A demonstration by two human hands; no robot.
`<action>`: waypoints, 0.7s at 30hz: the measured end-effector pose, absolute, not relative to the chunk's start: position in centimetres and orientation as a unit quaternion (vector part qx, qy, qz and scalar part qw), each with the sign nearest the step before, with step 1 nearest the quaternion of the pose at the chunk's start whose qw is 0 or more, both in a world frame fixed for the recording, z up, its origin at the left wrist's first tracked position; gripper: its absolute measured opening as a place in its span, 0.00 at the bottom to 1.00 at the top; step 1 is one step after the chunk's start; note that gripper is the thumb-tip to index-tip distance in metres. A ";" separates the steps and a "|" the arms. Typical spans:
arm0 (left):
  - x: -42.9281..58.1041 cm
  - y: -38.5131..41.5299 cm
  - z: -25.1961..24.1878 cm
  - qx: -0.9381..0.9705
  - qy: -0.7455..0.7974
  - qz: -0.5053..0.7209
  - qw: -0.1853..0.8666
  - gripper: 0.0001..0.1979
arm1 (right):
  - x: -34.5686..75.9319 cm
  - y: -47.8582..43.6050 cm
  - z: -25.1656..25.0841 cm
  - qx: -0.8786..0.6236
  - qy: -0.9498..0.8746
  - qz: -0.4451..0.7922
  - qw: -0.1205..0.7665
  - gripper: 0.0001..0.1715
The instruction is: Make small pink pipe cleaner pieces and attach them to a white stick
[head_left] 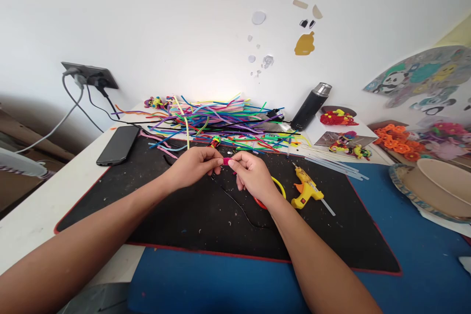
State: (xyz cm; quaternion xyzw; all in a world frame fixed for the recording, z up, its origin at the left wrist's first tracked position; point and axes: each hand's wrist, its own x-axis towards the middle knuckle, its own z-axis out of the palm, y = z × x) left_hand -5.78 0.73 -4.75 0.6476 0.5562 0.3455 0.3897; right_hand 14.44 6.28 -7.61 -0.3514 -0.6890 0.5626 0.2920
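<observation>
My left hand [194, 167] and my right hand [255, 176] meet above the middle of the black mat [154, 216]. Thumbs and fingertips of both hands pinch a short magenta pipe cleaner piece [225, 161], stretched level between them. Its ends are hidden by the fingers. Just behind the hands stands a small red, yellow and black pipe cleaner figure [215, 142]. Partly covered by my right hand and wrist, a red and yellow looped handle [279, 186] lies on the mat. A yellow glue gun [308, 189] with a clear stick rests to the right.
A heap of coloured pipe cleaners [221, 113] lines the wall. A phone [118, 145] lies at left, below a power socket [90, 75]. Behind right are a leaning black flask [311, 106], clear glue sticks [334, 166] and finished pieces [348, 143]. A black cable [239, 206] crosses the mat.
</observation>
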 end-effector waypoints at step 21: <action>-5.9 0.9 -4.2 0.646 0.562 0.344 0.386 0.19 | 14.1 5.7 -7.1 -0.358 -0.654 0.600 0.291 0.17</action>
